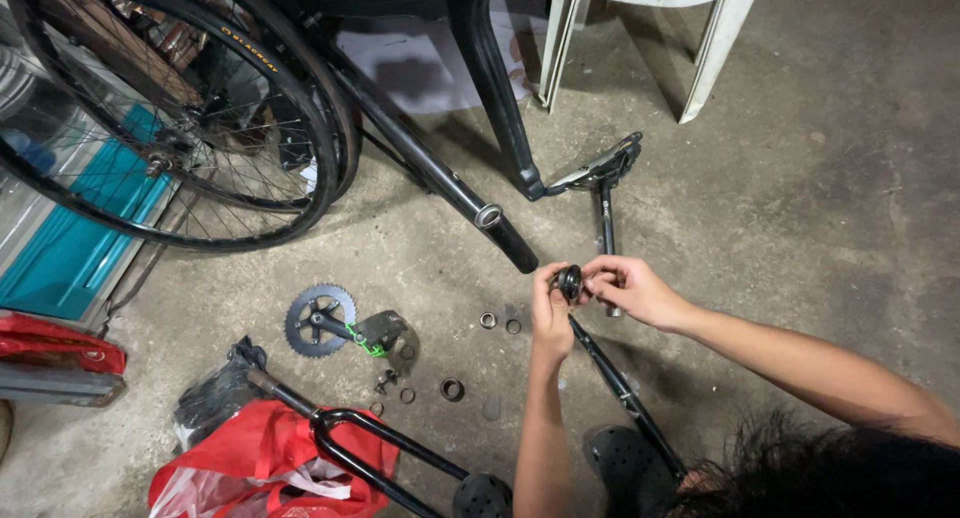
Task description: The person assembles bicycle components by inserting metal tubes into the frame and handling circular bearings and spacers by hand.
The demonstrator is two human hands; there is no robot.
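Item: small black round bicycle part, held at centre frame over a concrete floor.

Detail: left hand pinches the part from below, right hand closes fingertips on its upper edge; both hands are pressed close around it. Lower centre, loose on the floor: two small rings, a cup-shaped spacer, bolts, and a chainring with crank arm. Upper centre: black frame tube and a saddle on its post. Upper left: wheels. Lower left: red bag. Risk, as judged: the fingertip grip is slight, so a slip could drop the part among the scattered pieces, where it might roll off or be mixed up with them.
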